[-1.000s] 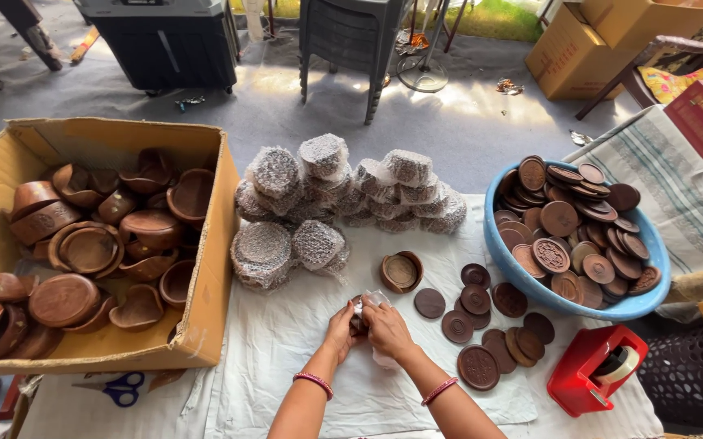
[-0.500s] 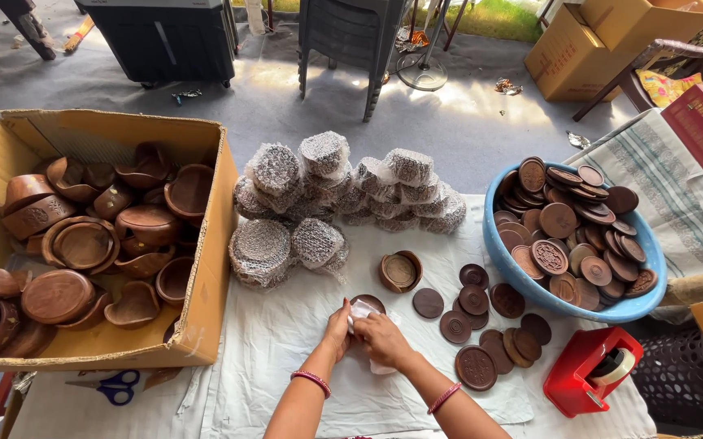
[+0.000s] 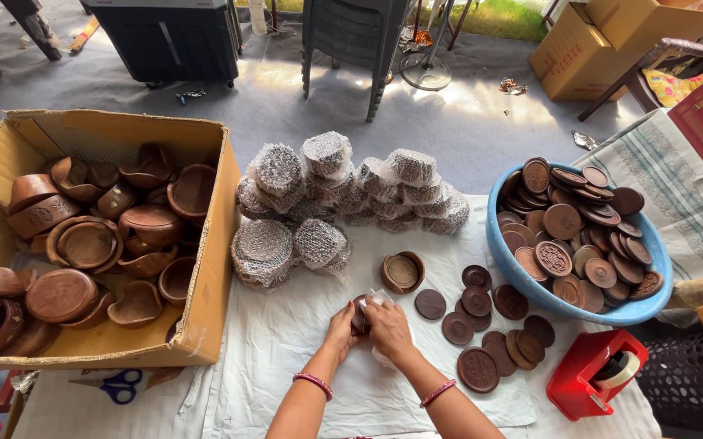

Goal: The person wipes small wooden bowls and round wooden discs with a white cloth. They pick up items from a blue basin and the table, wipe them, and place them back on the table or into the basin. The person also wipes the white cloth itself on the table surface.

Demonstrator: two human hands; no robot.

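My left hand [image 3: 341, 328] and my right hand [image 3: 389, 328] meet over the white cloth [image 3: 286, 358], both closed on a small brown round piece [image 3: 359, 315] with clear wrap [image 3: 377, 300] around it. Just beyond my hands lies an open wooden bowl [image 3: 402, 272]. To the right, loose brown wooden lids [image 3: 481, 325] are spread on the cloth. Behind, several pieces wrapped in bubble wrap [image 3: 327, 203] are piled up.
A cardboard box [image 3: 205, 268] at the left holds several wooden bowls. A blue tub [image 3: 579, 305] at the right is full of carved lids. A red tape dispenser [image 3: 591, 382] stands at the lower right. Blue scissors [image 3: 115, 384] lie at the lower left.
My hands have stayed together over the cloth, turning the small piece and its wrap slightly. Nothing else has moved.
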